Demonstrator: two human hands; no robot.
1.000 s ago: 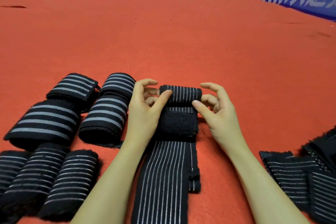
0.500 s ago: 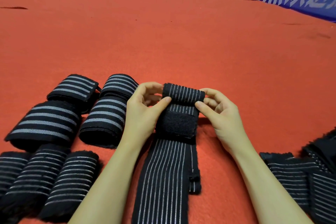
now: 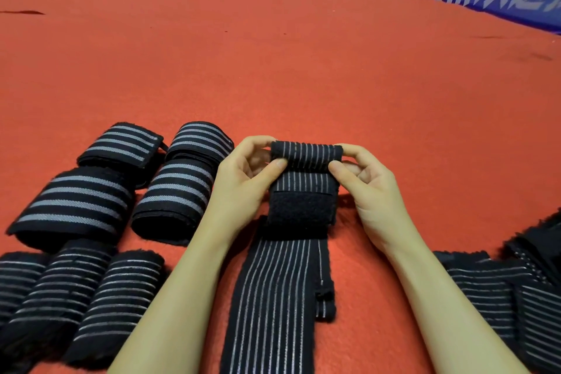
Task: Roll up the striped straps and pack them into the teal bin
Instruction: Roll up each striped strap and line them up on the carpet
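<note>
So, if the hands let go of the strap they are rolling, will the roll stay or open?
The roll probably loosens: both hands pinch its ends and nothing fastens it yet. The strap's flat tail drapes limp, so likely floppy.

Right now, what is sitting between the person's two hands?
In the head view, the rolled end of a striped strap lies between the left hand and right hand; each pinches one end. Its unrolled tail runs toward the camera over the red carpet.

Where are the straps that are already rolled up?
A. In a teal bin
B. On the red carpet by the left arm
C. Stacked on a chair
B: the rolled straps lie in a cluster on the red carpet beside the left arm; no bin shows.
</note>
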